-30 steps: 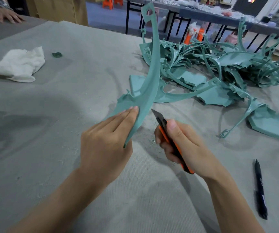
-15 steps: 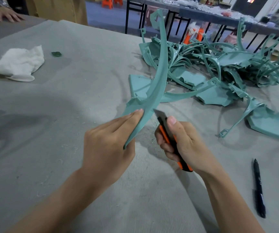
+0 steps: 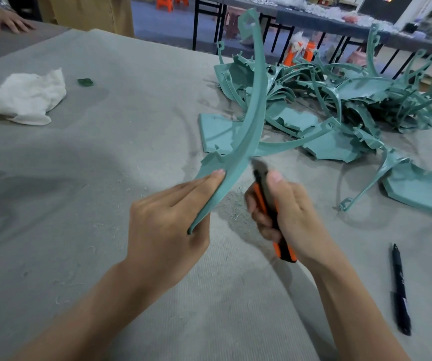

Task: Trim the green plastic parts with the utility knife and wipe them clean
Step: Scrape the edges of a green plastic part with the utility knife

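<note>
My left hand (image 3: 168, 220) holds the lower end of a long curved green plastic part (image 3: 255, 105), which rises upright and tilted away from me. My right hand (image 3: 287, 214) grips an orange and black utility knife (image 3: 269, 207), thumb on top, its blurred blade tip right at the part's right edge just above my left fingertips. A pile of green plastic parts (image 3: 339, 105) lies behind on the grey cloth-covered table (image 3: 105, 165). A crumpled white cloth (image 3: 25, 100) rests at the far left.
A black marker pen (image 3: 401, 290) lies at the right near my forearm. A small dark green scrap (image 3: 85, 82) sits beside the white cloth. Fine shavings litter the table under my hands. Another person's hand (image 3: 4, 20) rests at the far left corner.
The knife has moved up along the part's edge toward the far side. The green part has tilted a little to the right. My left hand keeps its hold.
</note>
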A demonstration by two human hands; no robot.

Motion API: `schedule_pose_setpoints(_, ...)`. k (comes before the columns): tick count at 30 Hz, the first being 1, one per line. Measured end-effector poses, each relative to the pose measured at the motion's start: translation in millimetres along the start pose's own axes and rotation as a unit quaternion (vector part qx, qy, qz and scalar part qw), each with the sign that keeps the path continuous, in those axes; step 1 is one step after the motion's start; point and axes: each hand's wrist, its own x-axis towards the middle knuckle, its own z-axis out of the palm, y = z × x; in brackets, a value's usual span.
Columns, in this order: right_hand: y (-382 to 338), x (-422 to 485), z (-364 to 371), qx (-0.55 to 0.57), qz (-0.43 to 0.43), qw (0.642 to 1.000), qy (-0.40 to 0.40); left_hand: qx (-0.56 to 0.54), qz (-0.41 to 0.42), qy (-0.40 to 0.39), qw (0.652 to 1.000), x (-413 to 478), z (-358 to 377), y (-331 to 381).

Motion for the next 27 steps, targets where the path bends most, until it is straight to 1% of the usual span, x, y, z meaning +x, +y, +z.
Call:
schedule_pose_setpoints(2, -1, 1, -6, 0.004, 0.003, 0.998, 0.063, -0.001, 0.0, -0.006, 1.0, -1, 0, 1)
schedule_pose_setpoints(3, 0, 0, -8, 0.002, -0.004, 0.998, 0.066, 0.0, -0.002, -0.009, 1.0, -1, 0, 1)
schedule_pose_setpoints(4, 0, -1, -9, 0.001, -0.015, 0.999, 0.049, 0.001, -0.006, -0.01, 1.0, -1, 0, 2)
schedule_pose_setpoints(8, 1, -6, 1, -0.009, -0.021, 0.996, -0.084, 0.002, -0.019, -0.013, 1.0, 0, 1, 2)
schedule_pose_setpoints(9, 1, -5, 3, -0.012, -0.021, 0.995, -0.095, 0.0, -0.014, -0.011, 1.0, 0, 0, 2)
schedule_pose_setpoints(10, 0, -4, 4, -0.005, -0.014, 0.997, -0.076, -0.004, -0.007, -0.008, 1.0, 0, 0, 2)
schedule_pose_setpoints(12, -2, -1, -3, 0.027, 0.019, 0.999, 0.022, -0.014, 0.007, -0.003, 1.0, 0, 0, 1)
schedule_pose_setpoints(13, -2, 0, -7, 0.03, 0.016, 0.997, 0.065, -0.015, 0.009, -0.001, 1.0, 0, 0, 2)
schedule_pose_setpoints(14, -2, 0, -10, 0.021, 0.003, 0.996, 0.088, -0.015, 0.008, 0.0, 1.0, 0, 0, 2)
schedule_pose_setpoints(16, 0, -2, -8, -0.01, -0.039, 0.996, 0.082, -0.009, 0.002, 0.0, 1.0, -1, 1, 2)
schedule_pose_setpoints(18, 4, -2, 0, -0.065, -0.086, 0.992, 0.068, -0.001, -0.004, -0.002, 1.0, -1, 2, 1)
schedule_pose_setpoints(21, 8, -1, 10, -0.125, -0.107, 0.983, 0.081, 0.008, -0.012, -0.003, 1.0, 0, 2, 1)
schedule_pose_setpoints(23, 10, -1, 13, -0.122, -0.111, 0.982, 0.088, 0.006, -0.014, -0.002, 1.0, 0, 1, 1)
schedule_pose_setpoints(27, 8, 0, 14, -0.119, -0.134, 0.976, 0.127, -0.007, -0.021, -0.003, 1.0, -1, 3, 2)
